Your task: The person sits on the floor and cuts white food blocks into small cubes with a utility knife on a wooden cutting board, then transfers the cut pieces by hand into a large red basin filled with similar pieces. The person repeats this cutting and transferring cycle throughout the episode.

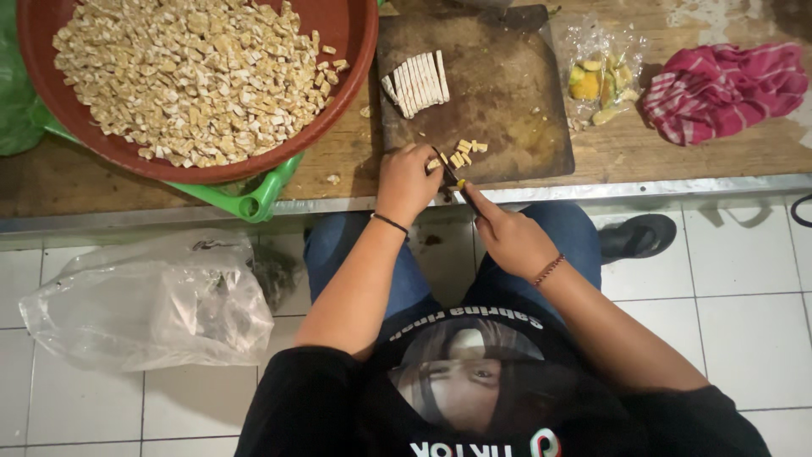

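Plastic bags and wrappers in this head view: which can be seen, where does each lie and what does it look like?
Clear plastic bag: on the wooden table, right of the cutting board; crumpled, holding yellow and green pieces.
Large clear plastic bag: on the white tiled floor at the left; crumpled, something dark inside.
No labels, signs or screens show on the table or floor.

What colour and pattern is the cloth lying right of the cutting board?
Pink-red with thin white stripes, head view: cloth.
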Tool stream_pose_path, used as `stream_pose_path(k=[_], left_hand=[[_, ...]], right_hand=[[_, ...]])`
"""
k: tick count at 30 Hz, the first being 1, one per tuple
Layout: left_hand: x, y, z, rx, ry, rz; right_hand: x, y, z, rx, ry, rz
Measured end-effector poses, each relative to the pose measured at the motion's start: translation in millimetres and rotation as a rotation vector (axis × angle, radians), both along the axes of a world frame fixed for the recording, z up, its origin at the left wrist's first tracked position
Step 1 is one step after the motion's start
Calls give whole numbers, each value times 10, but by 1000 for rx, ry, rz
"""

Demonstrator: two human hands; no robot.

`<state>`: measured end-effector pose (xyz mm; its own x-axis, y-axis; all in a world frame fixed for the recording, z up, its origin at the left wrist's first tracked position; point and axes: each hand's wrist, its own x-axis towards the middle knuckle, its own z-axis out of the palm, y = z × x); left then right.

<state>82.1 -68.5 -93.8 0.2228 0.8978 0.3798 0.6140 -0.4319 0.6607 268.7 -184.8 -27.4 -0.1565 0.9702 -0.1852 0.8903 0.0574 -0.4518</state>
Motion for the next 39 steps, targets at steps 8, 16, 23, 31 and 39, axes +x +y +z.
stream_pose_path(k=[8,16,23,31,39], left_hand=[[5,48,-16,-21,21,11],[-88,89,-52,-75,-109,-87],[-85,86,-50,-110,-121,-56],[-64,66,-48,-57,-124,-53],[-53,59,-41,-66,-141,-62]], right_hand=[[100,-211,13,4,44,-14],[202,-241,121,48,145,-86],[49,-195,115,74,126,-44],[24,-117,99,31,83,-16],[0,7,49,10,23,-6]])
